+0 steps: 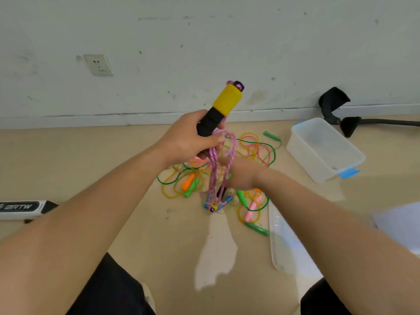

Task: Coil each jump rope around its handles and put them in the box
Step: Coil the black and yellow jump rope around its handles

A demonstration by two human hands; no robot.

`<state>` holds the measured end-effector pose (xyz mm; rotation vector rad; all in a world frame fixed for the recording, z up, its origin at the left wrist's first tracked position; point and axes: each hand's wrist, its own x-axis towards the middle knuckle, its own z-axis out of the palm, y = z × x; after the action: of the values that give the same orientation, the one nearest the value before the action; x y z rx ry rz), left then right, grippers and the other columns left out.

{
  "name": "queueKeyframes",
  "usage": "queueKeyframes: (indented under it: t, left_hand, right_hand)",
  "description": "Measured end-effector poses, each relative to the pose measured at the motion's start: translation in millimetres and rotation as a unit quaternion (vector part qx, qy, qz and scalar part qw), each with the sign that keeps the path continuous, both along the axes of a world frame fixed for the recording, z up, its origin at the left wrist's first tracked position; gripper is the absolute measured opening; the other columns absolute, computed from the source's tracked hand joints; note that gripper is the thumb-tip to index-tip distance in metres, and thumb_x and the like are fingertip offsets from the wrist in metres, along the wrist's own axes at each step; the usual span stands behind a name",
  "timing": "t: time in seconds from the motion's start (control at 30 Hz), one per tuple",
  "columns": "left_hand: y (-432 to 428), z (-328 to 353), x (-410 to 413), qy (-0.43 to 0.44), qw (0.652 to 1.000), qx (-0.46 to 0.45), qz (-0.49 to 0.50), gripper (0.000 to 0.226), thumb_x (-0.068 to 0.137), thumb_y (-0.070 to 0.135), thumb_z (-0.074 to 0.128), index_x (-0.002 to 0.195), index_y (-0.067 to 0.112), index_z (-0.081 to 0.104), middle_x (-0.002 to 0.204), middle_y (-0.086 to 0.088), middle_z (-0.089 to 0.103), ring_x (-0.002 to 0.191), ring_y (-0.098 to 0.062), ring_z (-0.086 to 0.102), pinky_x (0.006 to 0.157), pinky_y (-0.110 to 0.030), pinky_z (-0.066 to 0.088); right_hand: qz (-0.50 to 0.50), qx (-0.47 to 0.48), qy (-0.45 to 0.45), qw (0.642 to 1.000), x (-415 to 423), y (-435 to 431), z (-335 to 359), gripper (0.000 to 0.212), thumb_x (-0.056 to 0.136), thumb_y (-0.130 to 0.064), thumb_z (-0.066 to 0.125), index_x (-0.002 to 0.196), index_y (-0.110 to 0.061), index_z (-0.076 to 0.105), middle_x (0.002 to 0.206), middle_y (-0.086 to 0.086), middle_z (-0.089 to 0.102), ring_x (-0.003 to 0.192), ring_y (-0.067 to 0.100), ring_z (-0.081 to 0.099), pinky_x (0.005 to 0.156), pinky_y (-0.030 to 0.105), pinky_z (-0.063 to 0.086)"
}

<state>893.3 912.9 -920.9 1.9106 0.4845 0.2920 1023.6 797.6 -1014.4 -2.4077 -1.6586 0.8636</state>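
A handle (223, 108), yellow above and black below, is held tilted in the left hand (188, 139). A pink braided rope (214, 169) hangs from it in several long loops. Beneath, a pile (191, 183) of thin green, yellow and pink ropes is spread tangled on the floor, with green, orange, pink and blue handles among them. A clear box (304, 160), open and upright, stands right of the pile, near it.

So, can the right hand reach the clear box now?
Probably yes: the box sits open to its right with nothing between, though the right hand is in among the pink rope loops.
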Motion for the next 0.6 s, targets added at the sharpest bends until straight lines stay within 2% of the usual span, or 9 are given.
queueKeyframes:
  t: [0.07,0.13,0.17,0.2,0.23,0.3,0.4,0.53,0.6]
  left_hand:
    - [-1,4,-2,-0.016,1.000,-0.002,0.003,0.023,0.089,0.009,0.072,0.110,0.011,0.062,0.077,-0.006,0.072,0.066,-0.017,0.071,0.055,-0.031,0.056]
    - [1,5,-4,-0.024,1.000,0.002,0.013,0.022,0.089,0.010,0.072,0.109,0.012,0.062,0.080,-0.006,0.072,0.072,-0.018,0.074,0.056,-0.032,0.057]
    - [4,4,-5,-0.026,0.999,0.007,0.021,0.022,0.089,0.010,0.071,0.108,0.013,0.061,0.083,-0.007,0.072,0.071,-0.016,0.073,0.055,-0.032,0.056]
    - [9,3,-5,-0.028,0.999,0.014,0.035,0.021,0.090,0.010,0.071,0.107,0.014,0.061,0.084,-0.008,0.072,0.068,-0.014,0.073,0.054,-0.032,0.055]
    - [15,1,-6,-0.030,0.998,0.026,0.058,0.020,0.090,0.011,0.071,0.106,0.016,0.060,0.086,-0.009,0.073,0.066,-0.014,0.072,0.054,-0.032,0.055]
    - [32,-6,-7,-0.019,0.989,0.095,0.112,0.020,0.088,0.018,0.072,0.103,0.020,0.060,0.089,-0.006,0.073,0.066,-0.017,0.072,0.059,-0.036,0.057]
    - [61,-26,-12,0.101,0.951,0.264,0.125,0.032,0.088,0.039,0.069,0.112,0.020,0.057,0.095,-0.006,0.068,0.084,-0.028,0.065,0.073,-0.039,0.050]
    - [72,-64,-12,0.288,0.908,0.304,0.003,0.050,0.092,0.043,0.064,0.133,0.019,0.049,0.118,-0.012,0.065,0.107,-0.033,0.061,0.085,-0.038,0.048]
    - [67,-77,-8,0.333,0.888,0.310,-0.063,0.046,0.093,0.043,0.063,0.128,0.017,0.050,0.116,-0.009,0.064,0.106,-0.033,0.060,0.084,-0.036,0.047]
  right_hand:
    - [0.035,-0.011,0.014,0.999,-21,11,-14,0.044,0.080,-0.031,0.067,0.121,-0.016,0.061,0.118,0.010,0.063,0.107,0.028,0.060,0.092,0.041,0.052]
    - [0.036,-0.002,0.049,0.998,-37,14,-17,0.012,0.090,-0.027,0.063,0.097,-0.018,0.066,0.094,0.005,0.062,0.092,0.026,0.057,0.079,0.036,0.050]
    - [0.034,0.013,0.048,0.998,-42,15,-16,0.013,0.094,-0.025,0.059,0.081,-0.021,0.061,0.083,0.003,0.058,0.086,0.027,0.055,0.071,0.035,0.045]
    - [0.039,0.025,0.037,0.998,-42,14,-13,0.025,0.096,-0.022,0.056,0.071,-0.023,0.053,0.075,0.001,0.052,0.081,0.027,0.052,0.066,0.032,0.037]
    - [0.028,0.033,0.030,0.999,-41,13,-11,0.029,0.096,-0.018,0.055,0.069,-0.023,0.046,0.073,0.001,0.049,0.079,0.026,0.049,0.065,0.030,0.032]
    - [-0.009,0.046,0.009,0.999,-30,10,0,0.028,0.098,-0.016,0.052,0.071,-0.020,0.044,0.076,0.003,0.050,0.077,0.024,0.049,0.065,0.027,0.030]
    - [-0.077,0.096,-0.006,0.992,-7,4,25,0.031,0.099,-0.024,0.055,0.069,-0.020,0.046,0.074,0.004,0.058,0.074,0.025,0.054,0.063,0.030,0.029]
    - [-0.088,0.165,-0.069,0.980,10,-5,57,0.039,0.097,-0.028,0.060,0.063,-0.023,0.041,0.071,0.007,0.057,0.071,0.030,0.052,0.062,0.035,0.029]
    - [-0.083,0.207,-0.063,0.973,13,-12,72,0.041,0.096,-0.027,0.061,0.060,-0.025,0.042,0.061,-0.002,0.053,0.062,0.021,0.047,0.061,0.033,0.027]
